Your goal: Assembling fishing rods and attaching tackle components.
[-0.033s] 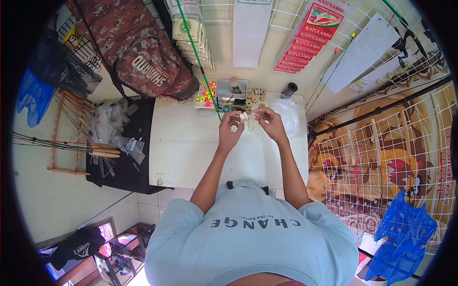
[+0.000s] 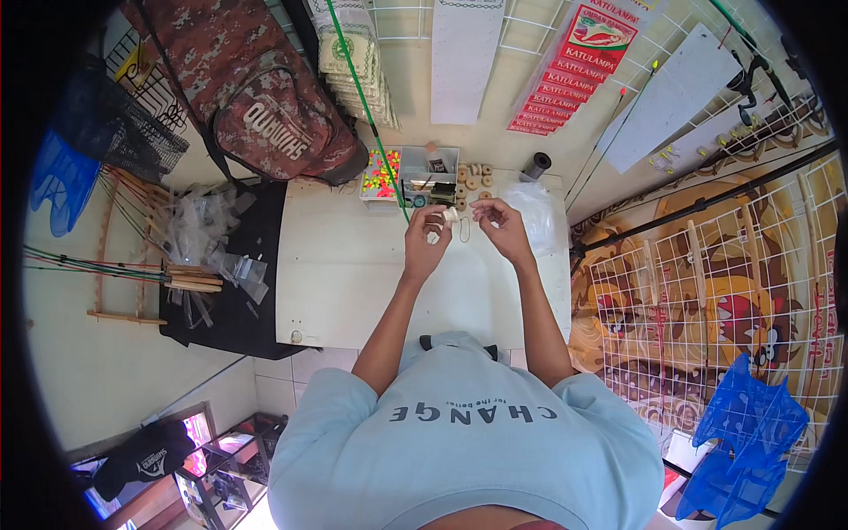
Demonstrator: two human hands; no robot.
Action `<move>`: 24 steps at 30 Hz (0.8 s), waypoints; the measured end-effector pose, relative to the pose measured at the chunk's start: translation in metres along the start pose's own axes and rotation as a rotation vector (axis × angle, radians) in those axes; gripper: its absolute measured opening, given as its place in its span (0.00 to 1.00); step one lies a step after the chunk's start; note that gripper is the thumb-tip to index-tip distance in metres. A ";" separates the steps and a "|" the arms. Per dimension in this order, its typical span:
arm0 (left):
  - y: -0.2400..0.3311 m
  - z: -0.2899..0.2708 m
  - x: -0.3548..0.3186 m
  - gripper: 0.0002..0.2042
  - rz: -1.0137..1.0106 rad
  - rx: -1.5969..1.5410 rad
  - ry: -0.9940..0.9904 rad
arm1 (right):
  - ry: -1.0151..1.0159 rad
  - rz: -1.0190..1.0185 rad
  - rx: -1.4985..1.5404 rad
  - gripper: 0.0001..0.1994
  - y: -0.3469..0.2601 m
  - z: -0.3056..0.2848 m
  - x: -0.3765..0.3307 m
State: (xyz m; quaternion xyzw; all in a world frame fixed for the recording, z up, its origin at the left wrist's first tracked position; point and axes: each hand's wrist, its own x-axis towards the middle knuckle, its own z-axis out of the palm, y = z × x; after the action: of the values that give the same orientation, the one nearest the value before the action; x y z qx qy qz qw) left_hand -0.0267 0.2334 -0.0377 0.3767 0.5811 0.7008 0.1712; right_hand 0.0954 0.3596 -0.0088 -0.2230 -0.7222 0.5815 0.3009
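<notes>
My left hand (image 2: pixel 427 244) is raised over the far part of the white table (image 2: pixel 371 283), its thumb and fingers closed around a small pale spool (image 2: pixel 451 215). Just to the right, the thumb and fingertips of my right hand (image 2: pixel 505 231) come together in a pinch; whatever they hold is too fine to make out. A thin loop (image 2: pixel 465 232) shows below the gap between the hands. Beyond them sit several tan spools (image 2: pixel 473 183).
A grey divided tray (image 2: pixel 430 152) with bright small pieces and bottles stands behind my hands. A green rod (image 2: pixel 367 110) slants down beside it. Clear plastic bags (image 2: pixel 528 221) and a black cylinder (image 2: pixel 535 166) lie right; a camouflage bag (image 2: pixel 265 106) hangs at upper left.
</notes>
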 end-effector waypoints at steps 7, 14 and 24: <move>-0.005 0.002 -0.001 0.15 -0.028 -0.058 0.008 | 0.326 0.018 -0.261 0.11 -0.001 -0.009 0.006; -0.002 0.011 0.002 0.15 -0.065 -0.071 -0.047 | 0.252 0.020 -0.604 0.17 0.009 -0.027 0.001; 0.002 0.016 0.001 0.15 -0.052 -0.114 -0.095 | -0.172 0.088 -0.121 0.29 -0.020 0.001 -0.005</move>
State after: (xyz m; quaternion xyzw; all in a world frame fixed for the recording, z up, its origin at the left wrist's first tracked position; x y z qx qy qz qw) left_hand -0.0156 0.2448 -0.0345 0.3837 0.5413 0.7094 0.2379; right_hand 0.0988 0.3516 0.0096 -0.2217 -0.7687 0.5663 0.1979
